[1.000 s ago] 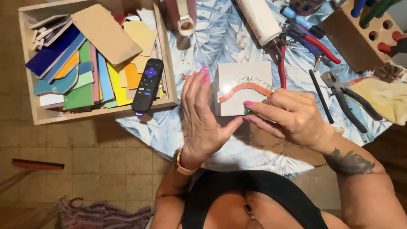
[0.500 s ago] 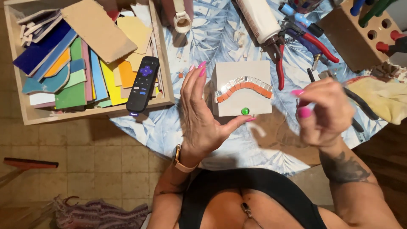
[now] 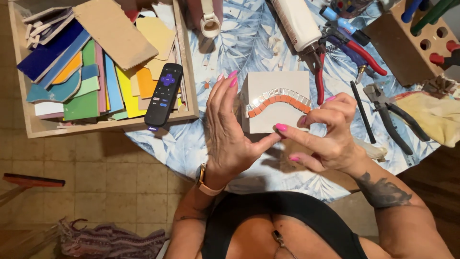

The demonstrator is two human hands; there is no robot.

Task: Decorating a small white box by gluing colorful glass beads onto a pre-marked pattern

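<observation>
My left hand (image 3: 227, 136) holds a white square block (image 3: 268, 84) upright over the table, fingers flat along its left side and thumb under its lower edge. Across the block's face runs a curved band of orange and mirrored mosaic pieces (image 3: 280, 100). My right hand (image 3: 328, 132) is just right of the block. Its index fingertip presses on the lower part of the face, and its other fingers curl near the band's right end. I see nothing held in the right hand.
A wooden tray (image 3: 115, 125) of coloured tile pieces stands at the left, with a black remote control (image 3: 164, 96) on its rim. Red-handled pliers (image 3: 320, 76), black nippers (image 3: 395, 117), a white glue tube (image 3: 297, 21), a yellow cloth (image 3: 433, 115) and a wooden tool holder (image 3: 417, 43) lie at the right.
My right hand had drawn away to the right, showing a small green piece on the block's face. It has come back, and its index finger now covers that spot.
</observation>
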